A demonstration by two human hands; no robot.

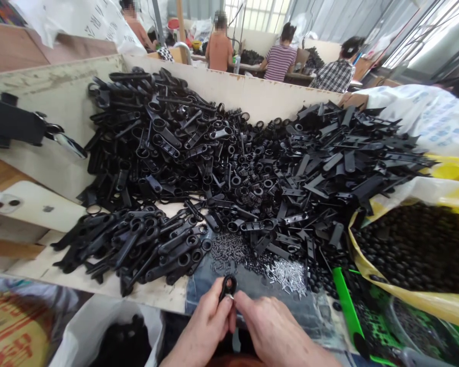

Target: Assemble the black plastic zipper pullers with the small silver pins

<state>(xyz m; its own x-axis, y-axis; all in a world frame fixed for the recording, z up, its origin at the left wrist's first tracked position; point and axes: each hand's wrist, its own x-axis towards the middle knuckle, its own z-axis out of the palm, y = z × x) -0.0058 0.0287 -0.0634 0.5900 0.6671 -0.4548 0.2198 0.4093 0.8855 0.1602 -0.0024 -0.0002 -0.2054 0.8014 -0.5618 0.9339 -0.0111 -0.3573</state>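
Observation:
My left hand (208,318) is closed around a black plastic part with a ring-shaped end (229,281), held over the table's near edge. Close against it, my right hand (270,321) has thumb and finger pinched at the part's side. A small shiny bit shows between the fingertips, too small to name. Just beyond the hands lie a heap of silver metal pins (288,276) and a heap of small grey metal pieces (227,248). Left of them, long black parts with ringed ends (137,239) are piled in rows.
Loose black parts (183,137) fill the walled table. Flat black pieces (348,153) heap at right. Beside me stand a yellow bag of black balls (416,244), a green tray (346,306) and a white sack (76,331). A phone (42,206) juts in left. Several people sit beyond.

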